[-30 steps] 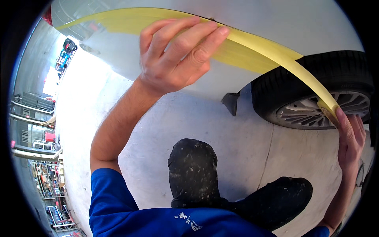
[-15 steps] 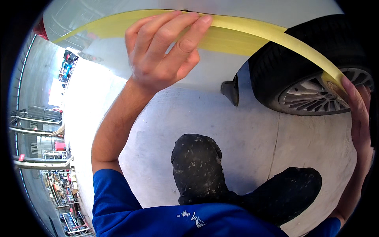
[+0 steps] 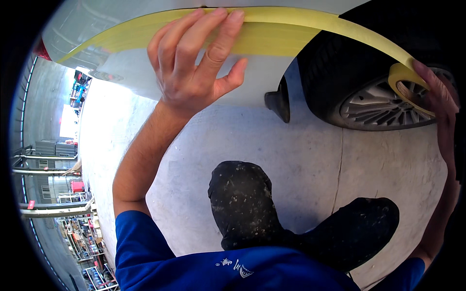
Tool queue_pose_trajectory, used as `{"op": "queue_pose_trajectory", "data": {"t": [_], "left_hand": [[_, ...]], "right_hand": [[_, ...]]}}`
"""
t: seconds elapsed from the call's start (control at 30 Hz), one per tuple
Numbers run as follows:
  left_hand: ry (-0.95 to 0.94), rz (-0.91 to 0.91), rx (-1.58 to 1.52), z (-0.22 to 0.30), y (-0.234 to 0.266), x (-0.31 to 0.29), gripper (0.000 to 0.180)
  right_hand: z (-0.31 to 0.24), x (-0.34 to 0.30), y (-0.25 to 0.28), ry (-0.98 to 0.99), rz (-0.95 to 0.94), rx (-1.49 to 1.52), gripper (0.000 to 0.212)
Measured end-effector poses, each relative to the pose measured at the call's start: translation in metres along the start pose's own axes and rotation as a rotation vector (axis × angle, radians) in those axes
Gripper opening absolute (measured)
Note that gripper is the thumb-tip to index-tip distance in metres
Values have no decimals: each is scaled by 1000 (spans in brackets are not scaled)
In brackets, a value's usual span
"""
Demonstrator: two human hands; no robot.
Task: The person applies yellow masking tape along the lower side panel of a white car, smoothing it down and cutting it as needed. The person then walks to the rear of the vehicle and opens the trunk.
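A yellow strip of masking tape (image 3: 310,19) runs along the silver-grey car body panel (image 3: 262,77) and stretches past the wheel arch to its roll. My left hand (image 3: 189,72) lies with its fingertips on the tape against the panel, fingers extended and thumb held apart. At the right edge, my right hand (image 3: 437,92) grips the masking tape roll (image 3: 395,80) in front of the wheel; part of this hand is in shadow. Below the strip, a broader yellow band shows on the glossy panel, and I cannot tell whether it is a reflection.
The car's tyre (image 3: 318,92) and spoked rim (image 3: 369,109) stand at the right, with a dark mud flap (image 3: 279,104) beside them. My knees, in dark speckled trousers (image 3: 240,199), are above the concrete floor (image 3: 310,160). Loaded shelves (image 3: 85,237) line the far left.
My right hand has moved slightly up with the roll, which now shows its open ring more. My left thumb has spread away from the fingers. The view has shifted a little.
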State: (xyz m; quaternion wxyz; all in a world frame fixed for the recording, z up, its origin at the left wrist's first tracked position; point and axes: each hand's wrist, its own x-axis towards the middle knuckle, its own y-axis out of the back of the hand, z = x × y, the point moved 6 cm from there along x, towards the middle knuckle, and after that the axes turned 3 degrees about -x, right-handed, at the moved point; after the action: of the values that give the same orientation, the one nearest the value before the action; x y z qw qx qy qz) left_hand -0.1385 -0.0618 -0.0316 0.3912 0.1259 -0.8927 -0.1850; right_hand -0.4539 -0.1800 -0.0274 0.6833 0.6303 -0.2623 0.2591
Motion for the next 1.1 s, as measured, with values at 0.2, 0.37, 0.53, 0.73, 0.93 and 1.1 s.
{"op": "queue_pose_trajectory", "data": {"t": [0.2,0.37,0.53,0.73,0.93,1.1], "left_hand": [[-11,19,-21,0,-13,-10,68],[62,-2,33,6,-26,-24,89],[184,-22,47,13,-27,-34,93],[235,-51,-4,11,-15,-27,90],[206,-74,-29,30,-17,-8,92],[199,-5,-70,43,-27,3,96]], "right_hand": [[5,-1,-3,-12,-56,29,27],[-7,14,-3,-263,-188,148,28],[-3,8,-6,-276,-151,206,28],[-5,7,-5,-249,-120,201,28],[-5,6,-8,-198,-80,215,29],[-10,2,-1,-76,-49,204,29]]}}
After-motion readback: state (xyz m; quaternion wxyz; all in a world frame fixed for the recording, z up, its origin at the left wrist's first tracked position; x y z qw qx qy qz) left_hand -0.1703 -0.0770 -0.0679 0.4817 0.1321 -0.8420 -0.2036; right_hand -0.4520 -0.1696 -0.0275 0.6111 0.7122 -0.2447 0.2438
